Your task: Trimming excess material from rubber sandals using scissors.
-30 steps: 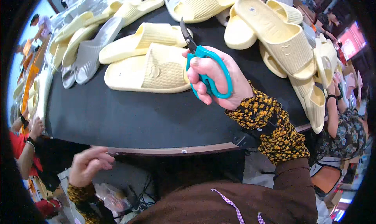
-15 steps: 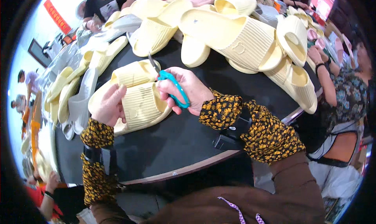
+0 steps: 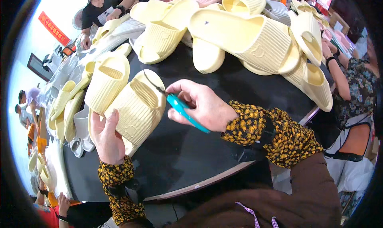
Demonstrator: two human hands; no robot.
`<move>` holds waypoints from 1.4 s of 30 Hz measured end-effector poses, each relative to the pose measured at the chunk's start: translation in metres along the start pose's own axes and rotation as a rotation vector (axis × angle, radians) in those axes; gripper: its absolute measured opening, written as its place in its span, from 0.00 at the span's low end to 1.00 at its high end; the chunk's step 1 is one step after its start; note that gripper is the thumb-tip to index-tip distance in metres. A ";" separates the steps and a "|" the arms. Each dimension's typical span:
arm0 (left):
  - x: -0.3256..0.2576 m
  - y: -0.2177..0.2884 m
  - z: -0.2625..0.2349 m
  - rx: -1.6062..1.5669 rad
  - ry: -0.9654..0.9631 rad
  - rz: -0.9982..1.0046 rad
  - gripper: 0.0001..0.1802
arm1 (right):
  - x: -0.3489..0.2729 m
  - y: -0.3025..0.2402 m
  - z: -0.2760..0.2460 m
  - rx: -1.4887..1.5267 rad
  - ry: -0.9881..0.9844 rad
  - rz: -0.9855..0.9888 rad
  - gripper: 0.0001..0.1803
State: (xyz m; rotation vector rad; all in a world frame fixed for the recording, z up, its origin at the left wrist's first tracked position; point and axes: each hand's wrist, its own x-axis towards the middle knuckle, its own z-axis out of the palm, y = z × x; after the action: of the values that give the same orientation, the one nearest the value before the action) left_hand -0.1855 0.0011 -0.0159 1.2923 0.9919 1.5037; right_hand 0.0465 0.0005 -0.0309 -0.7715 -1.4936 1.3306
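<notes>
My left hand is closed on a pair of pale yellow slides, with its thumb and fingers at their lower ends. The right slide has a ribbed strap with a small raised bear-head outline, and it partly covers the left slide. Both are tilted up off the table. In my right hand are teal-handled scissors, their dark blades reaching over the upper rim of the right slide. Whether the blades touch the slide, I cannot tell.
A pile of yellow slides curves along the far side of the dark table. More yellow and grey slides lie on the left. Across the table is a person in black; another person's arm is at right.
The pair of slides has been lifted and turned more upright by my left hand. My right hand has shifted right and down slightly, and the scissors now point up-left at the right slide's rim.
</notes>
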 end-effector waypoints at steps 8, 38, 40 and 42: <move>-0.005 0.005 -0.003 -0.075 0.145 0.102 0.27 | -0.005 -0.002 0.006 -0.463 -0.043 0.100 0.21; -0.013 -0.004 0.009 -0.002 0.085 0.172 0.33 | -0.006 0.009 0.004 -0.631 -0.042 -0.089 0.19; -0.013 -0.005 0.010 -0.035 0.047 0.199 0.31 | -0.007 0.011 0.003 -0.638 -0.030 -0.118 0.19; -0.013 -0.004 0.012 -0.034 0.042 0.201 0.31 | -0.006 0.011 0.003 -0.649 -0.052 -0.130 0.19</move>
State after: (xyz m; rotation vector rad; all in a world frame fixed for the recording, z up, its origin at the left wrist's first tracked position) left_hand -0.1728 -0.0095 -0.0219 1.3736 0.8800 1.6983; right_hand 0.0447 -0.0040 -0.0432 -1.0214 -2.0113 0.7638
